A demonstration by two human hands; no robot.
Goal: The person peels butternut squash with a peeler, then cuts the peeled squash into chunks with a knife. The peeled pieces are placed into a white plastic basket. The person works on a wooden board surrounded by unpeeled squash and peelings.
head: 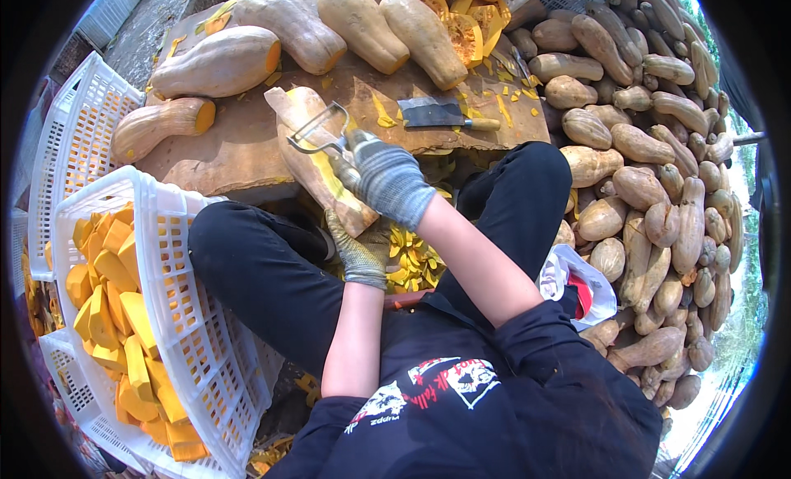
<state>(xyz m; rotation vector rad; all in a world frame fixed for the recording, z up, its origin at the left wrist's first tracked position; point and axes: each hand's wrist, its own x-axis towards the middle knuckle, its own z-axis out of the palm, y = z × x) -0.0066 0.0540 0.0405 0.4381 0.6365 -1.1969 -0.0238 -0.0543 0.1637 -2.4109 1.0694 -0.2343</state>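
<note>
My left hand (363, 250), in a stained knit glove, grips the near end of a long tan squash (295, 117). The squash slants away from me, its far part over the edge of the wooden board (241, 130). A yellow peeled strip runs along its side. In my gloved right hand (386, 170) is a wide metal peeler (321, 130), its frame over the upper part of the squash. Whether the blade touches the skin I cannot tell. Beyond my right hand a cleaver (432, 112) with a wooden handle lies flat on the board.
Several squashes with cut ends (216, 62) line the board's far side, near cut orange halves (473, 34). At left stands a white plastic crate (176, 293) of peeled squash pieces (111, 306). Peelings (414, 256) lie between my legs. A big squash heap (642, 170) rises at right.
</note>
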